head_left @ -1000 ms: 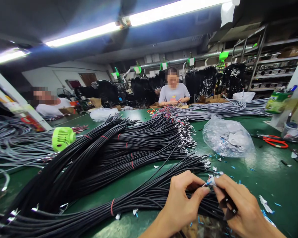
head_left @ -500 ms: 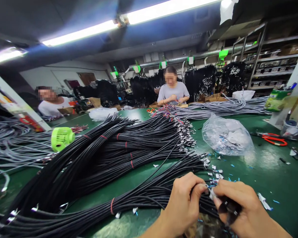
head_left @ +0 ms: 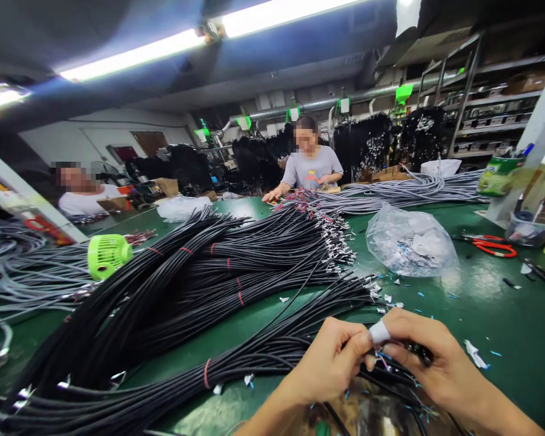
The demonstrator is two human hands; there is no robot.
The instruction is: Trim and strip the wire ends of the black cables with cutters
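At the lower right, my left hand (head_left: 338, 357) is closed, thumb against bent index finger, at the end of a black cable mostly hidden in the grip. A strip of white wrapping (head_left: 379, 333) stretches from there to my right hand (head_left: 436, 360), whose finger and thumb pinch its other side. A dark, shiny tool (head_left: 420, 351) is tucked in the right palm; its kind is hidden. Thin coloured wires (head_left: 384, 363) show just below the wrapping. Beside my left hand lies a bundle of black cables (head_left: 254, 357) with a red tie (head_left: 207, 373).
More tied black cables (head_left: 172, 303) fill the green table's middle. A clear bag of scraps (head_left: 411, 242), red-handled pliers (head_left: 495, 245) and a pen cup (head_left: 527, 227) stand right. Grey cables (head_left: 409, 192) and a green fan (head_left: 109, 256) lie beyond. A co-worker (head_left: 311, 160) sits opposite.
My hands now hold the white wrapping more broadly between them, and the tool sits deeper in my right hand. The co-worker opposite has stretched an arm to the table. The view has shifted slightly.
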